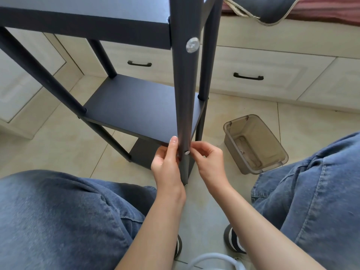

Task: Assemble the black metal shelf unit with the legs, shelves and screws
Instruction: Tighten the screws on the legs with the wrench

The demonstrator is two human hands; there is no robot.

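Black leg [186, 106] gripped by left hand [166, 162]; right hand [209, 159] pinching screw [187, 152].

Floor [58, 145]: pale beige tiles, thin grout lines, soft daylight. Along the far side, cream cabinetry [272, 61] with panelled drawers and dark curved handles [248, 76]. A translucent grey-brown plastic bin [272, 151] sits on the tiles just before the drawers.

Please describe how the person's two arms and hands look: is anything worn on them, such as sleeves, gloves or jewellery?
Both forearms are bare up to the picture's edge; no sleeves show. The left hand and the right hand wear no gloves, and no rings, watch or bracelet are visible. The fingernails are short and unpainted.
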